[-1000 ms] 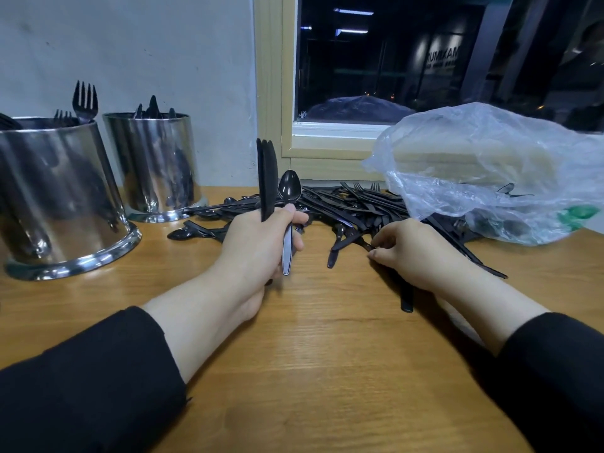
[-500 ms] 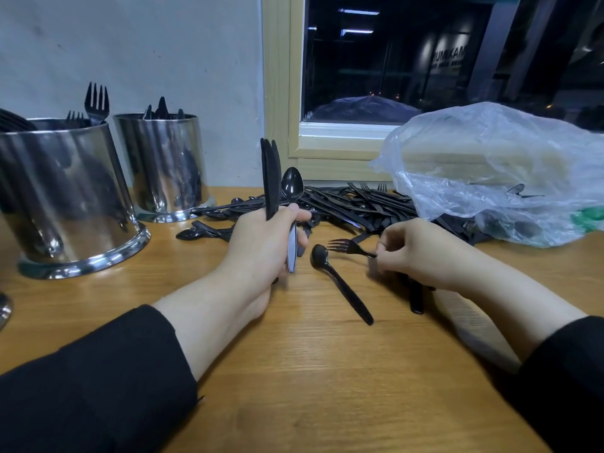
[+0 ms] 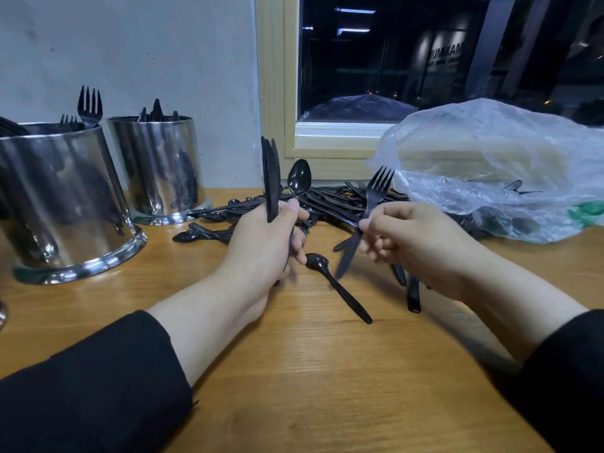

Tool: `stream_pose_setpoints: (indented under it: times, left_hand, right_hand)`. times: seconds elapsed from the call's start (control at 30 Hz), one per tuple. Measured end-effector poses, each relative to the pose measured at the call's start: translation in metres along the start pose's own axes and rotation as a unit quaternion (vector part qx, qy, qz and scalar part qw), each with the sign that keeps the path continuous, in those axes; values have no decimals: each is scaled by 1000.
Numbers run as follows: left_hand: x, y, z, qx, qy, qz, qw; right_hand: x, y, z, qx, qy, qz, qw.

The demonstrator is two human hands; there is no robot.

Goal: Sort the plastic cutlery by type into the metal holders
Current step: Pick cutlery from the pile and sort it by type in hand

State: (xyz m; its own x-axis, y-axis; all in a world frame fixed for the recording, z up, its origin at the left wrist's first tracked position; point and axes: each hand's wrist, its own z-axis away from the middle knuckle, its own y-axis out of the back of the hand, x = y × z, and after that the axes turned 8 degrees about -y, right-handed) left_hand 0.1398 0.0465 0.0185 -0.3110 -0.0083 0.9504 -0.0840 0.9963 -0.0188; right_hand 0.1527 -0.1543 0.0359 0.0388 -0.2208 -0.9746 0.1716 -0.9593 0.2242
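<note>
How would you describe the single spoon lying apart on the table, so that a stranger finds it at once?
Look at the wooden table in front of the cutlery pile. Between the two hands lies one black spoon, bowl toward the pile. Unlike the others, it lies alone on bare wood, and no hand holds it.

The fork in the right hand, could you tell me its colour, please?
Black, seen in the head view: fork.

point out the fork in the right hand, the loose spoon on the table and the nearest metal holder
fork (image 3: 379, 184): head view, at the base of its tines
loose spoon (image 3: 316, 261): head view, on its bowl
nearest metal holder (image 3: 62, 194): head view, on its side wall
</note>
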Motion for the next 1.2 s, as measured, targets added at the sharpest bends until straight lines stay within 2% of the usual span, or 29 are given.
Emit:
stream_pose_setpoints:
  times: [0.13, 0.4, 0.53, 0.6, 0.63, 0.7, 0.8, 0.87, 1.03, 1.2]
  left_hand:
    - [0, -4, 3, -24, -26, -30, 999]
    - [-6, -8, 3, -43, -69, -102, 991]
    - [-7, -12, 7, -68, -51, -79, 993]
    - [-8, -12, 6, -63, -41, -58, 995]
    - [-7, -11, 5, -59, -38, -49, 996]
    - [-6, -9, 4, -53, -36, -48, 997]
    - [-5, -10, 5, -54, -40, -72, 995]
    - [-4, -11, 6, -57, -49, -76, 994]
    - [-1, -14, 9, -64, -59, -81, 993]
    - [-1, -18, 14, -64, -56, -90, 992]
  right_hand:
    - [3, -18, 1, -28, 3, -50, 998]
    - [5, -29, 3, -29, 1, -126, 992]
    - [5, -31, 5, -27, 6, -120, 992]
    - [1, -23, 6, -10, 22, -35, 999]
    - [-1, -15, 7, 14, 39, 67, 997]
    - [-6, 7, 9, 74, 65, 266, 959]
    - [-4, 54, 8, 182, 68, 337, 921]
    - [5, 87, 7, 222, 46, 388, 893]
    - [24, 135, 18, 179, -69, 509, 839]
    - [25, 128, 23, 134, -87, 529, 833]
